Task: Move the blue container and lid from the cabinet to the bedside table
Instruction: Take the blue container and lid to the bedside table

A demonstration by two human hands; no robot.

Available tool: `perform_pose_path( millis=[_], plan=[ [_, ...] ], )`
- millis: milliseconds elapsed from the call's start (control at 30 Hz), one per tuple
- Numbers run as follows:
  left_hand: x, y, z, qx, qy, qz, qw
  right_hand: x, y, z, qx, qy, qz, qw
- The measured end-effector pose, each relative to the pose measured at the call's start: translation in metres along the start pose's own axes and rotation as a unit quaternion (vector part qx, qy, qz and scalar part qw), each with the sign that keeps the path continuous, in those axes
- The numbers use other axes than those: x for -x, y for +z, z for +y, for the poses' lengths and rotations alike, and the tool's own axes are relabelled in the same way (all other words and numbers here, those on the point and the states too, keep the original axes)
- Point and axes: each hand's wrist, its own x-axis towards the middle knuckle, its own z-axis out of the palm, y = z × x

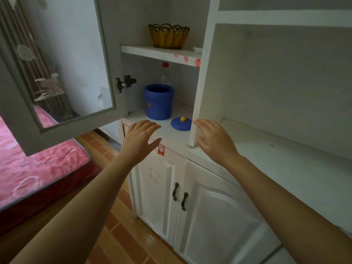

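Probably light, rigid plastic: with your empty, spread left hand [142, 138] and right hand [213, 139], grip the container [159, 101] by its sides and pinch the knob of the lid [181, 123] beside it.

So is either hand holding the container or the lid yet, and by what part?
Nothing is held. Both the left hand and right hand are open, short of the blue container and lid.

Blue container [159, 101] looks like smooth matt plastic, same for the lid [181, 124]. Cabinet [209, 73] is white painted wood, kinda scuffed, door [62, 60] has a glass pane. Woven wicker basket [169, 36] up top, glossy tile floor [122, 235] at the bottom.
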Motion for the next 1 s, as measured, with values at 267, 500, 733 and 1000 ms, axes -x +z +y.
perform_pose_path(
  millis=[267, 500, 733, 1000],
  plan=[
    [-0.015, 0.003, -0.02, 0.007, 0.003, -0.008, 1.0, -0.005, 0.015, -0.011, -0.025, 0.009, -0.004, 1.0],
    [-0.046, 0.023, -0.062, 0.03, 0.047, -0.029, 0.998, -0.027, 0.037, -0.023, 0.006, 0.068, 0.015, 0.998],
    [-0.08, 0.038, -0.106, 0.063, 0.116, -0.022, 0.991, -0.05, 0.06, -0.05, 0.034, 0.152, 0.039, 0.987],
    [-0.098, 0.053, -0.134, 0.083, 0.14, -0.063, 0.985, -0.07, 0.067, -0.07, 0.06, 0.201, 0.029, 0.977]
  ],
)
